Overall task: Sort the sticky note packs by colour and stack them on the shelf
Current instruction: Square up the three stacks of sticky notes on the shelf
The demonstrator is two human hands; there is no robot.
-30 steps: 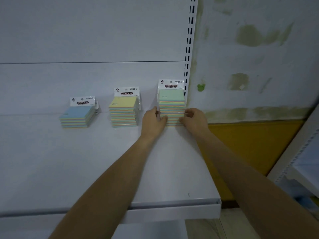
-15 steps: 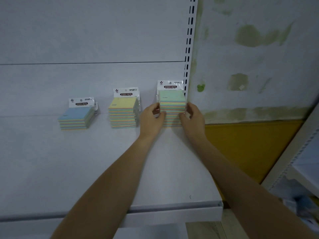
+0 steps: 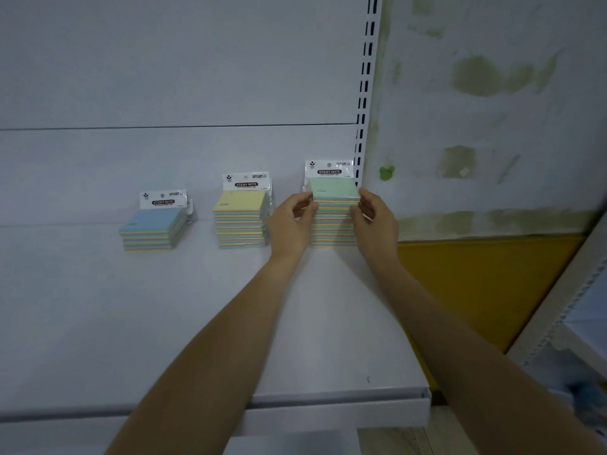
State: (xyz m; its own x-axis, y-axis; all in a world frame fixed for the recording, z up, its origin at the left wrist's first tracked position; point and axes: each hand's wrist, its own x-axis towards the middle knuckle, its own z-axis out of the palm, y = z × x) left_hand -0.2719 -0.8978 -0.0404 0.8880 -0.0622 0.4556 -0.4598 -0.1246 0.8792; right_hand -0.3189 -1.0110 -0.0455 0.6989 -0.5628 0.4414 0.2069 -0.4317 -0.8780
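A white shelf [image 3: 98,323] fills the lower view, with a white back panel [image 3: 164,77] behind it. To the right is a stained wall [image 3: 492,126], and a slotted upright [image 3: 366,77] runs between panel and wall. Three stacks of packs stand in a row at the back of the shelf. The green stack [image 3: 333,192] is tallest and sits just beside the upright. The yellow stack [image 3: 239,221] is in the middle, and the shorter blue stack [image 3: 152,228] is well to its left. The left hand [image 3: 289,224] pinches the left edge of the green stack's upper packs. The right hand [image 3: 377,221] curls its fingers against the right edge. A small green sticker [image 3: 387,172] is on the wall.
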